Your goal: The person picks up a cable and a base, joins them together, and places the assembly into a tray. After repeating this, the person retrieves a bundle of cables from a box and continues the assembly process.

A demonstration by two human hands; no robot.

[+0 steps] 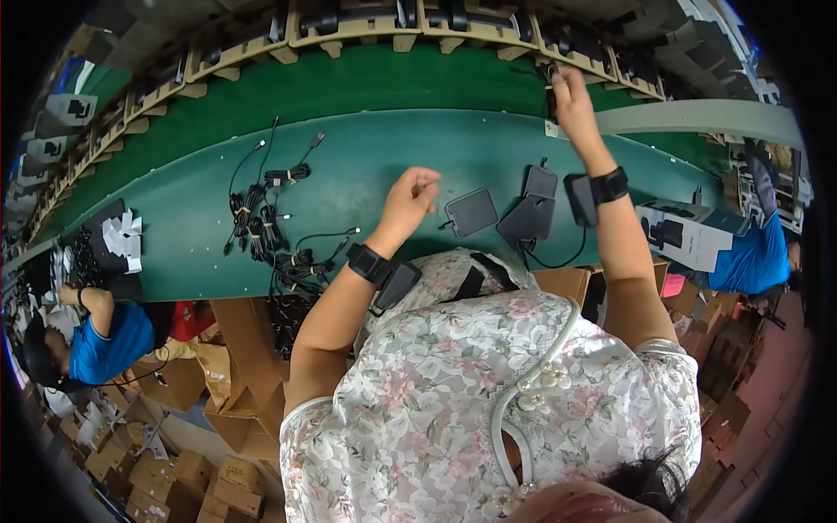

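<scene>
My right hand (571, 103) reaches to the far side of the green table, its fingers closed on a dark bundled cable (551, 98) by the shelf edge. Loosely curled over the middle of the table, my left hand (408, 206) shows nothing in its fingers. Just right of it lies a flat black rounded-square device (472, 213). Two similar dark devices, one (541, 181) behind the other (528, 218), lie further right. To the left is a pile of tied black cables (257, 222) with light connector tips. Both my wrists carry black straps with box-shaped units.
A row of cardboard bins (353, 33) lines the table's far edge. A grey curved bar (697, 116) crosses at the right. White printed boxes (684, 235) stand near a blue-sleeved co-worker (760, 257); another person (118, 336) works at the left. Cardboard boxes (248, 375) stand below.
</scene>
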